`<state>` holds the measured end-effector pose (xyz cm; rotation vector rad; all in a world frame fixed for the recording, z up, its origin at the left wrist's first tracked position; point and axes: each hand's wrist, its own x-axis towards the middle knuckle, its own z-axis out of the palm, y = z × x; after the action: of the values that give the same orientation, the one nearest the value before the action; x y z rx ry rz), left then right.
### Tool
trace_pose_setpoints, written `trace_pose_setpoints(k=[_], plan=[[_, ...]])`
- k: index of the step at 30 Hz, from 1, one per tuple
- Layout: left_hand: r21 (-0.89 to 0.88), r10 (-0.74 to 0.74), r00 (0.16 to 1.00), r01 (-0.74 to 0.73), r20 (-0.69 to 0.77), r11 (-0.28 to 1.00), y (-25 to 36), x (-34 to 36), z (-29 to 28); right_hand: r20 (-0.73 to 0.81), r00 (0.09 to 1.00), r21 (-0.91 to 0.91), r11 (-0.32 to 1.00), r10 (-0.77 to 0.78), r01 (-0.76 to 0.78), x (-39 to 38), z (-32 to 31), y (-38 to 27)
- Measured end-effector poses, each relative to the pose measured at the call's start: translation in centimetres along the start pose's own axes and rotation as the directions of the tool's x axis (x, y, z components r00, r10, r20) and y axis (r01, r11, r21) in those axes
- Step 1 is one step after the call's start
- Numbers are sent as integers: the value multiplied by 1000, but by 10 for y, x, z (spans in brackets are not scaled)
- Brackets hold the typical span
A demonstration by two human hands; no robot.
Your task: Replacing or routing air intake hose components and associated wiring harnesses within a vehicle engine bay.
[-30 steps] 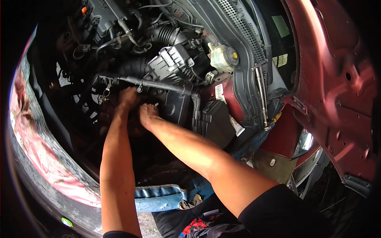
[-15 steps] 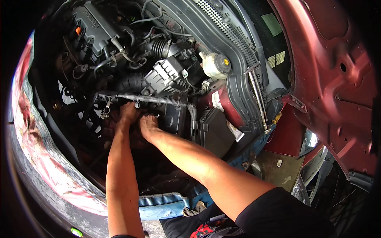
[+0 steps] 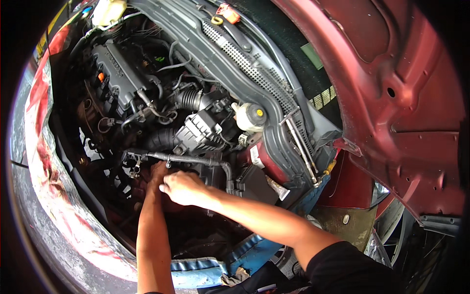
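My left hand (image 3: 157,172) reaches down into the engine bay below a ribbed black wiring conduit (image 3: 188,159). Its fingers are hidden among dark parts, so I cannot see what they touch. Nearer to me, my right hand (image 3: 183,188) is raised over the dark gap beside the left wrist. Its fingers are curled closed with the thumb toward the left; whatever they hold, if anything, does not show. A cable end with a metal terminal (image 3: 134,171) hangs left of my left hand. Behind the conduit stands the grey-black air filter box (image 3: 198,130).
A black engine cover (image 3: 117,71) lies at the far left, with a white fluid reservoir (image 3: 250,117) right of the filter box. A long metal ratchet handle (image 3: 301,147) rests by the cowl. The red hood (image 3: 391,98) stands raised on the right; blue cloth (image 3: 200,269) covers the near edge.
My right hand has lifted out of the gap toward me and closed. My left hand stays down in the bay. The view has shifted, so the engine appears lower.
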<state>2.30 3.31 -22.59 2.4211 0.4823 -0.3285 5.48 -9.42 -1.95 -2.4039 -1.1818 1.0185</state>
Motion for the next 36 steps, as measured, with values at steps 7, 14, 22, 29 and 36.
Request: trace_pose_setpoints(k=[7, 14, 22, 29, 36], plan=[[116, 107, 994, -108, 16, 987, 53, 5, -24, -881, 449, -192, 980, -149, -50, -68, -246, 103], [239, -11, 998, -5, 67, 971, 79, -18, -24, -784, 592, -288, 954, -187, -79, -43, -325, 171], [-20, 114, 974, -113, 197, 993, 82, -64, -57, -593, 773, -415, 908, -225, -55, 4, -348, 177], [4, 99, 993, -99, 65, 995, 54, -58, -73, -649, 758, -303, 935, -63, -182, 6, -342, 167], [-95, 52, 993, -42, 109, 995, 69, -59, -89, -646, 755, -336, 930, -112, -150, 1, -341, 171]])
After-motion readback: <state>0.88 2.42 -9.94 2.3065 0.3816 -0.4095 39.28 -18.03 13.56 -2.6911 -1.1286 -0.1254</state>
